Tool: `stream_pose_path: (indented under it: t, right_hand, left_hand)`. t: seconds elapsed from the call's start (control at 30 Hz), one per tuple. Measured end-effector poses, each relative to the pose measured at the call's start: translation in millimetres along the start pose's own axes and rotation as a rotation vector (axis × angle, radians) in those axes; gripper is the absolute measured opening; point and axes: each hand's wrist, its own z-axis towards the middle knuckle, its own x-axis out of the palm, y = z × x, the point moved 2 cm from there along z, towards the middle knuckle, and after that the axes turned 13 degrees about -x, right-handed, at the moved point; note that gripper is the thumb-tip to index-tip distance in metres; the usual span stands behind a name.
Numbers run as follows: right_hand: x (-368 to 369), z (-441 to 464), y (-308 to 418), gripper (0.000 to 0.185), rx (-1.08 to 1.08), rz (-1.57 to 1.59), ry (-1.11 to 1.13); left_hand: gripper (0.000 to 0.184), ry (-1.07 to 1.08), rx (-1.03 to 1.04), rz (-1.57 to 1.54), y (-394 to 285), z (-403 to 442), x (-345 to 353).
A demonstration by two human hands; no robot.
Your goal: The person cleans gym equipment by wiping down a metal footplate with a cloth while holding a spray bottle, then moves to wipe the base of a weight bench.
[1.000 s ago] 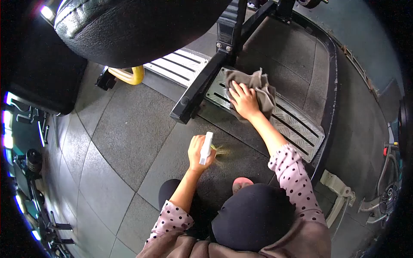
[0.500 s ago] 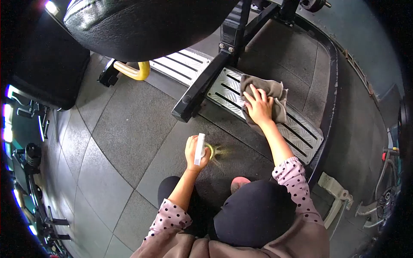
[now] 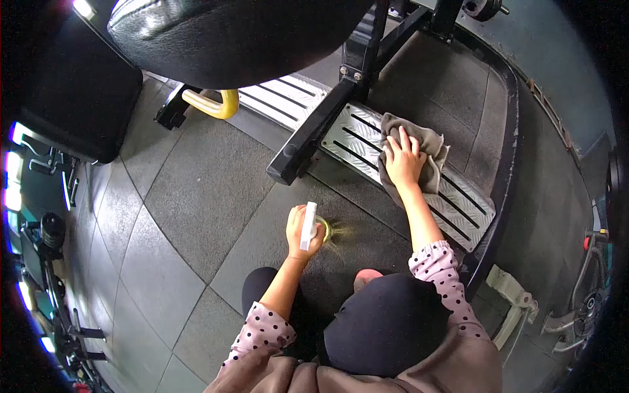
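My left hand [image 3: 301, 234] is wrapped round a spray bottle with a white head [image 3: 309, 226]; a bit of its yellowish body shows beside my fingers. On the right, my right hand [image 3: 405, 160] presses a crumpled grey-brown cloth [image 3: 430, 171] onto a silver metal footplate [image 3: 354, 148] with black slots. The fingers of that hand are bent and partly spread over the cloth. A black square beam [image 3: 313, 133] of the machine crosses the plate's left end.
A large black padded cushion [image 3: 229, 39] hangs across the top. Left of the beam is a curved yellow handle [image 3: 219, 107]. A black curved frame [image 3: 512, 144] borders the footplate on the right. Gym equipment [image 3: 52, 236] lines the left edge, and a cream metal bracket [image 3: 514, 295] stands lower right.
My right hand and the cloth have moved right and slightly down along the footplate. My left hand still holds the spray bottle, with its head turned slightly more upright.
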Motion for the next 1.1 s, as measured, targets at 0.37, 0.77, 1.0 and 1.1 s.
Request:
stream_pose_path:
  t: [0.37,0.77,1.0,1.1]
  right_hand:
    - [6.1,24.0,36.8,0.042,-0.174,0.087,0.224]
    - [-0.8,6.0,14.7,0.043,-0.077,-0.034,0.171]
    - [14.7,32.5,35.8,0.046,-0.117,-0.083,0.183]
    - [16.7,58.7,45.0,0.046,-0.017,-0.068,0.219]
  left_hand:
    - [0.031,-0.028,0.03,0.027,0.8,-0.6,2.5]
    - [0.031,-0.044,0.026,0.013,-1.7,0.6,2.3]
    - [0.034,-0.026,0.017,0.032,-2.6,-0.9,2.1]
    - [0.037,-0.009,-0.007,0.039,-0.9,-2.4,-1.8]
